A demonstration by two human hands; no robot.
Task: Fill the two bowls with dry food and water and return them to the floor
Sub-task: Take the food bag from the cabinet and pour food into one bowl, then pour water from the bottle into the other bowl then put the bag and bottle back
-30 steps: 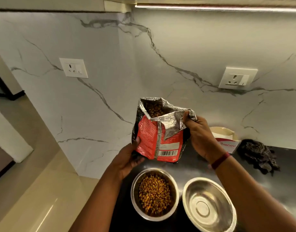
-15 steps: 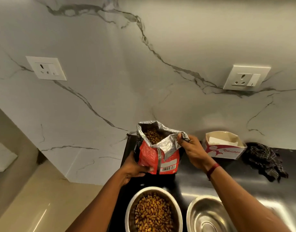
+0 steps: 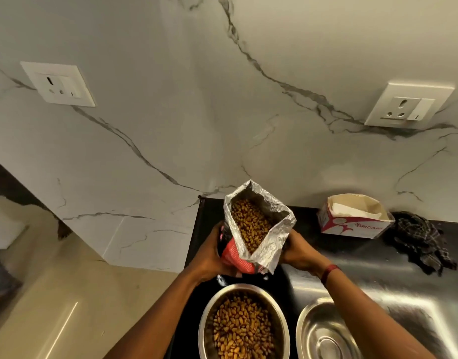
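An open red food bag [image 3: 259, 224] with a silver foil lining stands upright on the dark counter [image 3: 352, 257], brown kibble showing inside. My left hand [image 3: 209, 252] grips its left side and my right hand [image 3: 297, 251] grips its right side. In front of the bag, a steel bowl [image 3: 204, 325] holds dry kibble. To its right stands a second steel bowl [image 3: 323, 332] with nothing in it, its right part hidden by my right forearm.
A white and red cardboard box [image 3: 352, 216] sits against the marble wall, with a dark checked cloth [image 3: 419, 242] to its right. Two wall sockets [image 3: 58, 84] [image 3: 406, 106] are set in the wall. The counter's left edge drops to a beige floor [image 3: 54, 294].
The bag has come down onto the counter and its mouth now faces me. My right hand slid from the bag's top rim down to its side. The view tilted downward.
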